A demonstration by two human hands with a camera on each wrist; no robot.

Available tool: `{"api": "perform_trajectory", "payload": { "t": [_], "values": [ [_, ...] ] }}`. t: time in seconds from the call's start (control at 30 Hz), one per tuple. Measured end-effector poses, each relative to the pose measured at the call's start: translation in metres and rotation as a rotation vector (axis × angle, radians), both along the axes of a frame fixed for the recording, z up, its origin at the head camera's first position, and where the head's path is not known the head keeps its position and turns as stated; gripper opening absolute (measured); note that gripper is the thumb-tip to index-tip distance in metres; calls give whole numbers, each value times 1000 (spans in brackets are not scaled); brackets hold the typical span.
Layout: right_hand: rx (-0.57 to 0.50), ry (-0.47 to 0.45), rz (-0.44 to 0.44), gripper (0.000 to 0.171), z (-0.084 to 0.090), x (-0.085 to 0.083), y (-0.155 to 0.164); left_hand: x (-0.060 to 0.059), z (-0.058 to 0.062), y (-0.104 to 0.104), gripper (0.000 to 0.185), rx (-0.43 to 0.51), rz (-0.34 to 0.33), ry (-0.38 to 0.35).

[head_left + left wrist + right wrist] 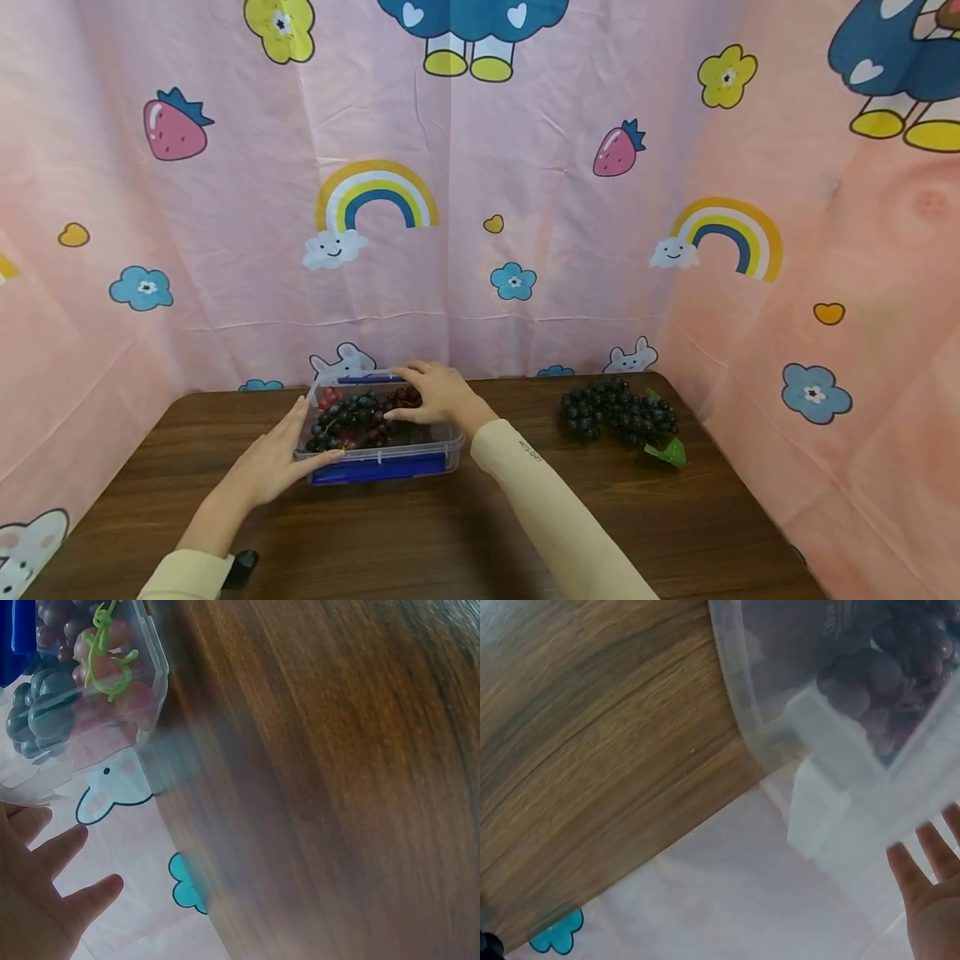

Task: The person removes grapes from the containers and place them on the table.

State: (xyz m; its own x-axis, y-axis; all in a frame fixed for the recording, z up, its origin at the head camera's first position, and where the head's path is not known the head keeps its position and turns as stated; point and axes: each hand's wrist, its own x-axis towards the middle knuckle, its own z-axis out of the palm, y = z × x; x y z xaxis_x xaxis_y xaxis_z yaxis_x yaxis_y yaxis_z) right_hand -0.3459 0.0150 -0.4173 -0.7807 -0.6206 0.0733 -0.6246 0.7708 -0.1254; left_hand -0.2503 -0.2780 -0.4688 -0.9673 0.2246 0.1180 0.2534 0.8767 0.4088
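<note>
1. Clear plastic, with a blue lid lying under or along its front edge: the container (378, 454) sits on the dark wooden tabletop (465, 533), near the back, just in front of the pink cartoon curtain (525, 208).
2. Inside it lies a bunch of dark and reddish grapes (356, 417), piled toward the left and middle of the box.
3. The left hand (273, 462) lies against the container's front-left corner, fingers straight and spread; its grip is open, bracing the wall and not closed around anything.
4. The right hand (435, 392) reaches over the far right rim, fingers loosely bent and resting on the grapes; whether they actually pinch any fruit I cannot tell.
5. The step in hand looks like settling the grapes in the box while the other hand steadies it. The next move probably calls for a gentle press or tuck, with the box kept from sliding.
6. The container's long axis runs left to right across the tabletop, parallel to the near edge, with its open top facing up.
7. A second bunch of dark grapes (618, 412) with a green leaf lies well apart to the right.
</note>
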Motion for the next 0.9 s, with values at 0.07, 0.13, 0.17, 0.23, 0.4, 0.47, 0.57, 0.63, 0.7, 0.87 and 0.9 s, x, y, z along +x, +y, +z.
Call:
{"api": "perform_trajectory", "payload": {
  "t": [0.07, 0.13, 0.17, 0.23, 0.4, 0.47, 0.57, 0.63, 0.7, 0.87, 0.9],
  "values": [
    [-9, -19, -5, 83, -2, 0, -3, 0, -1, 0, 117, 1, 2, -4],
    [-22, -44, -10, 84, -4, 0, -6, 0, -2, 0, 118, 3, 4, -6],
    [-21, -51, -9, 84, -4, 0, -6, 1, -2, 0, 117, 5, 4, -5],
    [-18, -62, -9, 85, -7, 0, -7, 1, -3, 0, 118, 7, 5, -4],
    [-11, -76, -10, 86, -15, -3, -10, 0, -3, 1, 117, 5, 8, 4],
    [-12, -83, -13, 86, -18, -4, -11, 0, -3, 1, 117, 1, 8, 5],
    [-3, -90, -16, 86, -22, -5, -14, 0, -3, 1, 116, -2, 9, 6],
    [9, -88, -21, 87, -24, -6, -17, 1, -2, 1, 115, -5, 10, 5],
    [18, -86, -24, 88, -27, -7, -19, 1, -1, 1, 115, -4, 9, 7],
    [26, -100, -26, 89, -36, -8, -23, 1, -1, 1, 116, 4, 4, 8],
    [28, -104, -27, 90, -38, -7, -24, 1, -2, 1, 116, 6, 6, 5]
  ]
}}
